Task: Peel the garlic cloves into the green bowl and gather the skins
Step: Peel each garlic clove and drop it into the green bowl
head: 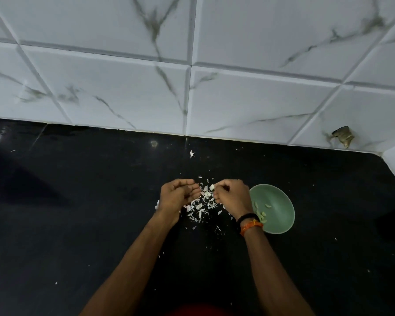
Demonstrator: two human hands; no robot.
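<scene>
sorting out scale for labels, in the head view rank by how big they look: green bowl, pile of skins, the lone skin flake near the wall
1. green bowl
2. pile of skins, looser spread, close to the bowl's extent
3. lone skin flake

Dark polished stone below, pale marbled tile behind.

Glossy black on the table, smooth, with faint highlights near the back edge. Smooth, softly shiny on the wall tiles, white with grey veining, bevelled at the joints, chipped rough at one spot. Matt pale green on the bowl, seemingly plastic. Papery, thin and dry for the garlic skins. Woven thread, orange, and a black cord for the wristbands.
</scene>
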